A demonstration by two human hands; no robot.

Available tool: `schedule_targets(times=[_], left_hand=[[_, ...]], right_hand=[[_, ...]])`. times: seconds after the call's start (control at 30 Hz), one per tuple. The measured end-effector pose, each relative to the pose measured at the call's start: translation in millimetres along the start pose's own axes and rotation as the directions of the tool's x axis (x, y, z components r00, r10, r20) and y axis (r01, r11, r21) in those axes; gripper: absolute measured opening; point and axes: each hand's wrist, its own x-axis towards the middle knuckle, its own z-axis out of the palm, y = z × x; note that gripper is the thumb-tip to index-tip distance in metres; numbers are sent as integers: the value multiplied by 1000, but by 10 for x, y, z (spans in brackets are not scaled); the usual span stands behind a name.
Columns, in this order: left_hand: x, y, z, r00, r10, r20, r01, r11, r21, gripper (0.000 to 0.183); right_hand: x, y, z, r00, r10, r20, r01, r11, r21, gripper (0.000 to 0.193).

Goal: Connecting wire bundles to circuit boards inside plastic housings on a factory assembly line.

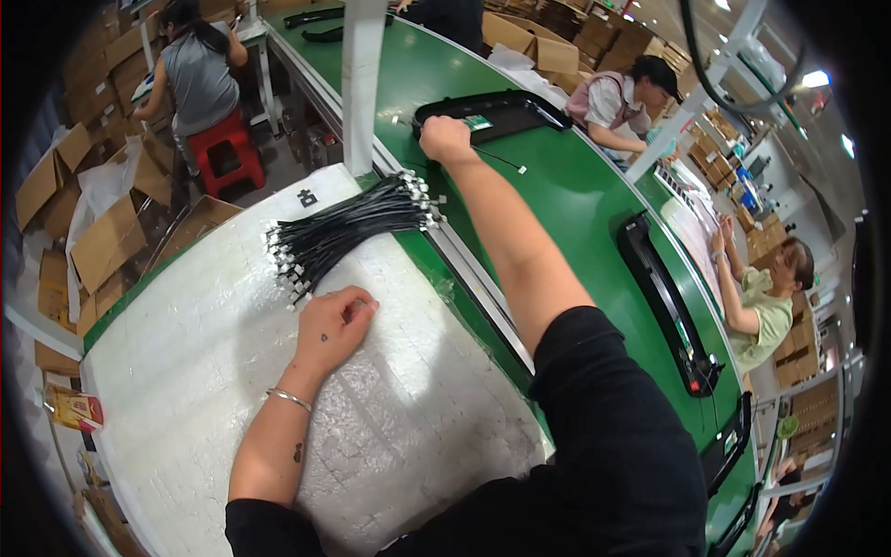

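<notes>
My right hand reaches across to the green conveyor belt and is closed on the left end of a long black plastic housing. Its fingertips are partly hidden behind the hand. Inside the housing sits a small green circuit board. From beside my hand a thin black cable with a white connector trails onto the belt. My left hand rests over the white-covered table, fingers curled in and nothing visible in them. Just beyond it lies a bundle of black cables with white connectors at both ends.
A white post rises between table and belt, beside a metal rail. More black housings lie along the belt. Co-workers sit across the belt, and another is on a red stool. Open cardboard boxes stand at left.
</notes>
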Motion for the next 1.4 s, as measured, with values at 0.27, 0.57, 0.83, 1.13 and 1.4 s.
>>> schedule_targets(times=[0.27,0.57,0.83,1.13,1.4], left_hand=[[-8,-79,-43,1000,6,-7,-6,1000,-7,13],[-38,-87,-49,996,30,-81,-43,986,-161,12],[-493,622,-92,875,468,-123,-419,860,293,38],[-1715,1383,-909,760,603,244,-568,434,699,12],[-2922,1477,-620,906,166,389,-374,742,557,17]], right_hand=[[182,-13,326,986,28,166,-11,995,-101,39],[-1860,1098,-1104,894,-440,83,438,898,34,39],[-4166,1206,-2547,448,-881,153,856,472,211,25],[-4421,985,-2714,111,-992,-56,981,119,-154,11],[-3682,676,-2348,516,-813,-271,855,468,225,18]])
